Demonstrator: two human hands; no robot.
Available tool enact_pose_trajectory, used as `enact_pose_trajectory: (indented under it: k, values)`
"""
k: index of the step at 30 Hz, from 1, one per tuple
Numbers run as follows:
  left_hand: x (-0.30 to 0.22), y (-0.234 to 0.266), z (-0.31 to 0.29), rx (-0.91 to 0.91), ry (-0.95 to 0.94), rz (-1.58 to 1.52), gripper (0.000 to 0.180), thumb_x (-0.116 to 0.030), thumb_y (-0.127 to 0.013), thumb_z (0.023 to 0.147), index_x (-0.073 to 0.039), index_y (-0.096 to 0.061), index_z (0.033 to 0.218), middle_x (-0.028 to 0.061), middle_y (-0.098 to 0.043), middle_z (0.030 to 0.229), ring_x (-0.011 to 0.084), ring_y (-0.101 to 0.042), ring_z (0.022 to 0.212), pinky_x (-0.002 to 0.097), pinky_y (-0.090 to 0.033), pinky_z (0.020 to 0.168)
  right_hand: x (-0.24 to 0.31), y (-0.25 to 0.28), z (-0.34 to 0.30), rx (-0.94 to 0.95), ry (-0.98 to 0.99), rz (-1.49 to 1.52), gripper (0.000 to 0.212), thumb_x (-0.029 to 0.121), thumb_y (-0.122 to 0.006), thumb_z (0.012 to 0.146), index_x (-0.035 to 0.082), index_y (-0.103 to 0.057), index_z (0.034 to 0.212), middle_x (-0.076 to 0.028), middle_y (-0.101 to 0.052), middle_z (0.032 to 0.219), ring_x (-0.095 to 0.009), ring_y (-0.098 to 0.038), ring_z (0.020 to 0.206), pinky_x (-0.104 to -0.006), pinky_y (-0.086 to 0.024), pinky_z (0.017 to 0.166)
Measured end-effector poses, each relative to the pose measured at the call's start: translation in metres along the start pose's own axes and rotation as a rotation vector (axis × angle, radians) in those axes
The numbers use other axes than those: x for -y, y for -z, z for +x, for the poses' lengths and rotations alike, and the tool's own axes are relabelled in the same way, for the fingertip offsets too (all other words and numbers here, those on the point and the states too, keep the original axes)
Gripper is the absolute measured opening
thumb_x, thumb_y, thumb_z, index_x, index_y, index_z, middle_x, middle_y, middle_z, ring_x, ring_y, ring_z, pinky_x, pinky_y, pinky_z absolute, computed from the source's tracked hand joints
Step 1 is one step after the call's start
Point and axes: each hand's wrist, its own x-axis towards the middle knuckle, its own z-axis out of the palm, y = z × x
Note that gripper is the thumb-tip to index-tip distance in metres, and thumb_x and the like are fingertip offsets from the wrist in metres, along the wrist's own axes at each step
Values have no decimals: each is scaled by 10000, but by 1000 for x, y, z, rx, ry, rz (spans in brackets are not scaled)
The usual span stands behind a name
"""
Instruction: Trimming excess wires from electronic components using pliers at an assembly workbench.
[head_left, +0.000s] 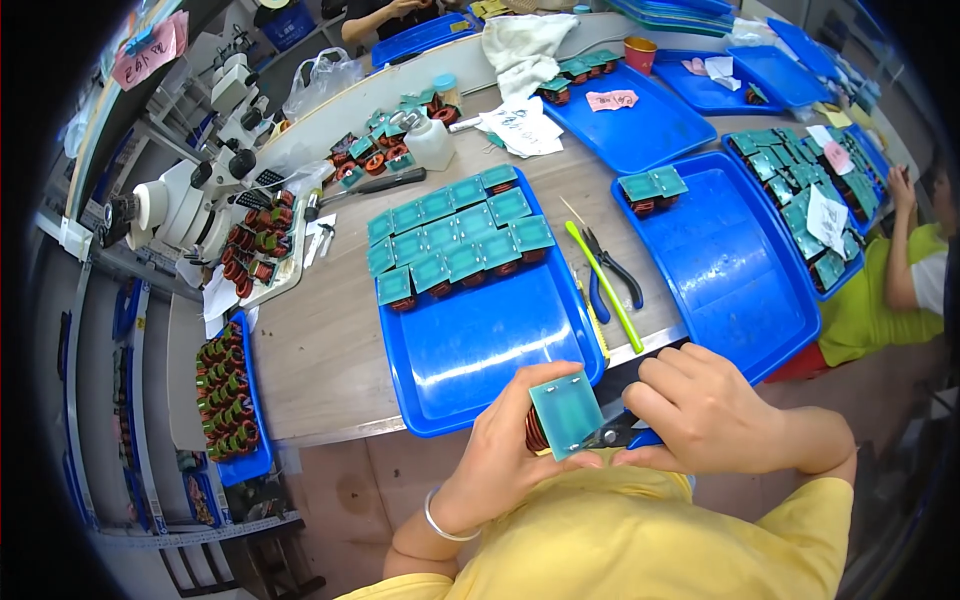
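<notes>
My left hand (492,452) is closed round a small square green circuit board (567,412) with a copper-wound coil (536,432) under it. The board's flat side faces up, and short metal pins stand at its top and bottom edges. My right hand (708,412) grips blue-handled cutters (645,438), mostly hidden by the fingers. Their dark metal head (608,437) is beside the board's lower right corner; whether it touches a pin I cannot tell. Just beyond my hands lies a blue tray (480,340), with rows of similar green boards (440,237) in its far part.
Between the trays lie a green pen-like stick (605,290) and dark pliers (622,272). A right-hand tray (740,260) carries two boards (652,185). Microscopes (180,205) and coils (258,240) are at left, a white bottle (428,145) behind. Another person (905,270) sits at right.
</notes>
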Motion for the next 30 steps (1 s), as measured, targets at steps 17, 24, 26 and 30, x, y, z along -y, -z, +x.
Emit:
enact_pose_trajectory:
  k: [17,24,26,30]
  values:
    - [-10,-1,-3,50,-109,87,667,-212,-799,622,-34,-460,1168,111,-537,988,176,-580,775,279,-490,636,7,2,-2,-20,49,-13,422,408,-665,698,66,-418,679,-54,-357,621,-202,-425,567,-309,-328,513]
    - [-7,-3,-3,37,-122,123,638,-208,-793,636,-37,-464,1155,105,-560,940,178,-588,766,284,-494,644,2,-4,-5,-12,103,-77,413,422,-618,761,54,-451,676,-47,-406,562,-180,-490,492,-286,-420,468]
    - [-7,-3,-3,42,-78,106,630,-217,-791,639,-40,-465,1149,99,-567,928,177,-592,766,281,-496,653,2,-7,-7,-17,99,-51,416,422,-623,756,50,-451,681,-48,-405,558,-190,-485,483,-293,-417,462]
    - [-8,-3,-4,70,-92,77,644,-224,-794,633,-43,-466,1157,102,-566,960,179,-599,766,277,-497,657,-5,0,-10,-37,29,68,404,400,-646,736,39,-465,724,-63,-430,600,-220,-487,523,-311,-412,489]
